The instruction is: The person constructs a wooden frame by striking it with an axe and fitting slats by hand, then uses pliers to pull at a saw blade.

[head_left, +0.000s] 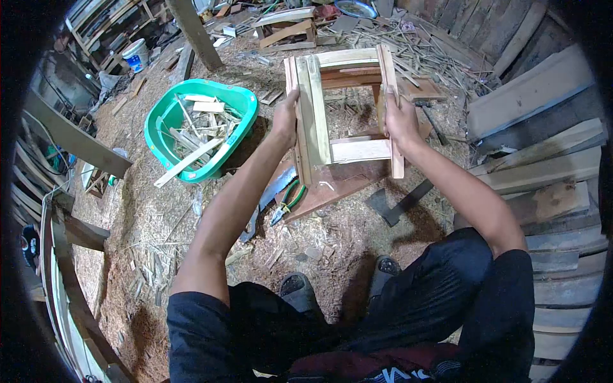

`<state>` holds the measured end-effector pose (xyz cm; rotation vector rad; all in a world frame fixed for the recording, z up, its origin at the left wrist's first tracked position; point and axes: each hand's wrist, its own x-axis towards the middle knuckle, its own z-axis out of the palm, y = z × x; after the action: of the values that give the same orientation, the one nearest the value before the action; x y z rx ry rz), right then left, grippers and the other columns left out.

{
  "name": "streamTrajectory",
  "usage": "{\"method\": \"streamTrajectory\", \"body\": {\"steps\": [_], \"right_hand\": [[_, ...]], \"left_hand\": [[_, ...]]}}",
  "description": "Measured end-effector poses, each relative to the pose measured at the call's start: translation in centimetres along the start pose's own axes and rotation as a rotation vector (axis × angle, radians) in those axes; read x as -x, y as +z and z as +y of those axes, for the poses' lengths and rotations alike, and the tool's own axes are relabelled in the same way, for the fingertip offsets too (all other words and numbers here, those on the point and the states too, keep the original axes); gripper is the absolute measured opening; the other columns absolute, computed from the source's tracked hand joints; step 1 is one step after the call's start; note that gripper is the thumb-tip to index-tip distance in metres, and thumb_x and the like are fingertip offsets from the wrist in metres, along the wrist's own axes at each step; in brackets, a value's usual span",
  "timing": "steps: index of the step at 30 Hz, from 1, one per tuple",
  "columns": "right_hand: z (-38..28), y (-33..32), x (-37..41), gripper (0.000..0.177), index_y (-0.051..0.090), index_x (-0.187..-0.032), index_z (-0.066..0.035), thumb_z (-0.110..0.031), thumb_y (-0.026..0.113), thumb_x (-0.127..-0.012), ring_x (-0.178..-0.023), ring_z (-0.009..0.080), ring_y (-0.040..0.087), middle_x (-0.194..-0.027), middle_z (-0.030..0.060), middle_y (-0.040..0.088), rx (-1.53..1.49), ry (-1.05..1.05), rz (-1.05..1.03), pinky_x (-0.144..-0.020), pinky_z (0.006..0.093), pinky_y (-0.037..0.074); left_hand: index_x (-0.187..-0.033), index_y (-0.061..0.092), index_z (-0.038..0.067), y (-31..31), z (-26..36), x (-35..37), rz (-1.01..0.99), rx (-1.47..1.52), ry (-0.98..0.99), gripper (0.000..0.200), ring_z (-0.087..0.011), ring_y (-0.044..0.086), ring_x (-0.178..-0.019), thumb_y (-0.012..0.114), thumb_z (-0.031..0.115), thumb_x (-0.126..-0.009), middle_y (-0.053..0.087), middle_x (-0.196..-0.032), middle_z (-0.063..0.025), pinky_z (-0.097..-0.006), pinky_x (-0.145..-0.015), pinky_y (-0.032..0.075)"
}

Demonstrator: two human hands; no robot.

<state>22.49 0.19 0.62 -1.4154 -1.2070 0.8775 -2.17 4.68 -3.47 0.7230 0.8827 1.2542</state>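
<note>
A small wooden frame (317,108), made of pale and reddish slats, is held up in front of me above the floor. My left hand (285,117) is closed around its left upright, and my right hand (400,120) grips the right upright. Between the hands, one half of the frame is open and shows the floor behind. Below it lie a reddish-brown board (329,196), pliers (287,203) with green-and-black handles, and a saw blade (276,187). A dark, flat-headed tool (397,205) rests to their right.
A green plastic tub (151,131) with wood scraps stands left of the frame. Wooden posts (195,35) rise at the left. Stacked planks (549,163) line the right side. Sticks (408,41) are heaped behind. Sawdust and shavings cover the floor around my sandals (297,288).
</note>
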Motion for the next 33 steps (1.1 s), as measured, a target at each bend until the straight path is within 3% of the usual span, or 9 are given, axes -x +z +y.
{"method": "streamTrajectory", "body": {"steps": [4,7,10,14,16,17,20,25,33], "right_hand": [[-0.4,1.5,-0.5,0.048,0.052,-0.077,-0.004,-0.045,0.047,-0.101,-0.042,0.0171,0.052,-0.053,0.0032,0.050,0.049,-0.023,-0.038,-0.042,0.0342,0.042],[-1.4,2.3,-0.3,0.038,0.052,-0.084,-0.008,-0.042,0.050,-0.101,-0.045,0.0100,0.046,-0.058,-0.0008,0.047,0.012,-0.012,-0.096,-0.042,0.0282,0.037],[-1.4,3.0,-1.4,0.037,0.054,-0.087,-0.007,-0.041,0.051,-0.101,-0.048,0.0106,0.048,-0.062,-0.0002,0.050,0.083,-0.039,-0.049,-0.044,0.0281,0.039],[0.8,2.2,-4.6,0.041,0.060,-0.096,-0.004,-0.044,0.051,-0.100,-0.053,0.0106,0.049,-0.065,-0.0005,0.051,0.265,-0.166,0.036,-0.047,0.0287,0.041],[1.0,1.7,-5.2,0.046,0.062,-0.105,-0.002,-0.046,0.051,-0.098,-0.072,0.0211,0.053,-0.080,0.0094,0.056,0.311,-0.176,0.050,-0.064,0.0346,0.042],[1.2,1.1,-5.4,0.050,0.061,-0.111,0.001,-0.046,0.050,-0.097,-0.090,0.0313,0.057,-0.094,0.0190,0.061,0.318,-0.159,0.042,-0.079,0.0395,0.043],[2.9,-0.4,-6.8,0.057,0.061,-0.118,0.002,-0.049,0.050,-0.095,-0.109,0.0425,0.060,-0.111,0.0287,0.065,0.415,-0.182,0.073,-0.095,0.0452,0.044],[4.5,-1.0,-7.4,0.061,0.059,-0.119,0.005,-0.051,0.049,-0.095,-0.113,0.0434,0.059,-0.114,0.0307,0.063,0.345,-0.166,0.107,-0.098,0.0462,0.043],[5.4,-1.2,-8.6,0.067,0.056,-0.123,0.006,-0.054,0.050,-0.093,-0.113,0.0453,0.059,-0.115,0.0326,0.062,0.392,-0.129,0.118,-0.099,0.0462,0.043]], "left_hand": [[-0.116,0.059,-0.001,-1.1,0.6,0.1,0.071,-0.077,0.028,0.045,-0.0239,0.068,-0.084,0.049,0.037,-0.095,0.067,-0.101,-0.0143,-0.0383,-0.079,0.056],[-0.118,0.056,-0.001,-1.2,1.7,1.1,0.101,-0.022,-0.004,0.043,-0.0253,0.069,-0.086,0.045,0.033,-0.094,0.067,-0.100,-0.0163,-0.0379,-0.082,0.057],[-0.120,0.055,0.000,-2.5,1.2,-0.4,0.069,-0.007,-0.042,0.043,-0.0250,0.069,-0.086,0.044,0.032,-0.094,0.067,-0.098,-0.0167,-0.0380,-0.082,0.057],[-0.113,0.059,-0.004,-3.5,-1.4,-2.4,0.067,-0.229,0.156,0.052,-0.0200,0.065,-0.084,0.040,0.043,-0.100,0.066,-0.095,-0.0144,-0.0369,-0.081,0.051],[-0.102,0.064,-0.008,-3.3,-2.5,-3.1,0.111,-0.362,0.273,0.064,-0.0190,0.059,-0.080,0.036,0.050,-0.102,0.066,-0.088,-0.0140,-0.0365,-0.079,0.046],[-0.100,0.064,-0.008,-3.4,-3.0,-3.4,0.132,-0.456,0.303,0.066,-0.0195,0.058,-0.078,0.035,0.050,-0.103,0.065,-0.086,-0.0143,-0.0368,-0.078,0.046],[-0.092,0.066,-0.009,-0.7,-2.0,-0.9,0.149,-0.615,0.397,0.070,-0.0209,0.055,-0.073,0.034,0.052,-0.103,0.064,-0.078,-0.0147,-0.0391,-0.073,0.045],[-0.092,0.066,-0.008,0.2,-1.6,-1.3,0.143,-0.733,0.432,0.069,-0.0193,0.056,-0.074,0.034,0.053,-0.103,0.065,-0.078,-0.0133,-0.0389,-0.073,0.046],[-0.090,0.067,-0.007,0.7,-1.3,-1.0,0.094,-0.625,0.405,0.068,-0.0156,0.057,-0.073,0.034,0.051,-0.104,0.065,-0.078,-0.0105,-0.0353,-0.071,0.047]]}}
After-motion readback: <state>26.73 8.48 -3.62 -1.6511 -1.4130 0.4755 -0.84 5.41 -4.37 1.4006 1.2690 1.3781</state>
